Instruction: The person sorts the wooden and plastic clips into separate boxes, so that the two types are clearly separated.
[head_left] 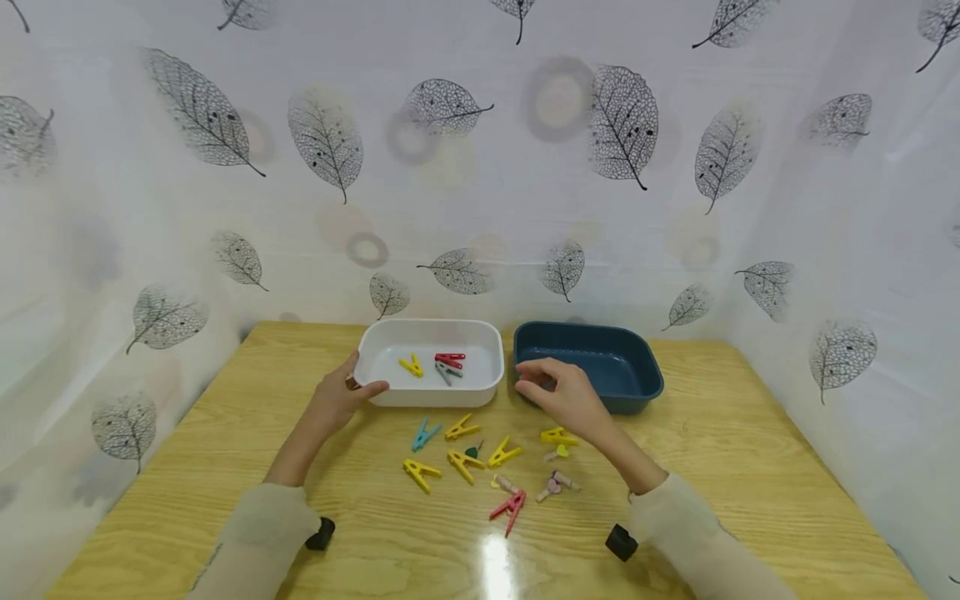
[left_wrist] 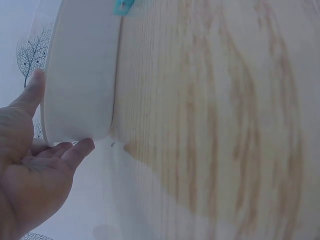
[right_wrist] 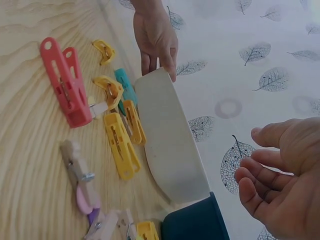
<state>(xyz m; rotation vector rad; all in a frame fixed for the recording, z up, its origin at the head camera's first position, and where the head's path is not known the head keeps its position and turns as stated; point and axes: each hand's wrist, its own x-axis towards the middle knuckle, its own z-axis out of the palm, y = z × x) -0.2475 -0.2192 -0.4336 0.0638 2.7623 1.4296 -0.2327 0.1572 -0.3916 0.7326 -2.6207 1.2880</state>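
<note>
We find L hand (head_left: 337, 402) gripping white tray (head_left: 431, 397) at L end; R hand (head_left: 567, 395) near blue tub (head_left: 633, 406), thumb & fingers apart, nil held. Clips (head_left: 514, 502) lie on tbl (head_left: 390, 542) nearside, a few more in white tray.

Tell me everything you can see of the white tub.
The white tub is a rounded rectangle, open-topped and plastic-looking, with a thin rim. It stands upright on the table, left of the blue tub. The left hand grips its left end. A yellow clip, a red clip and a grey clip lie inside.
</note>
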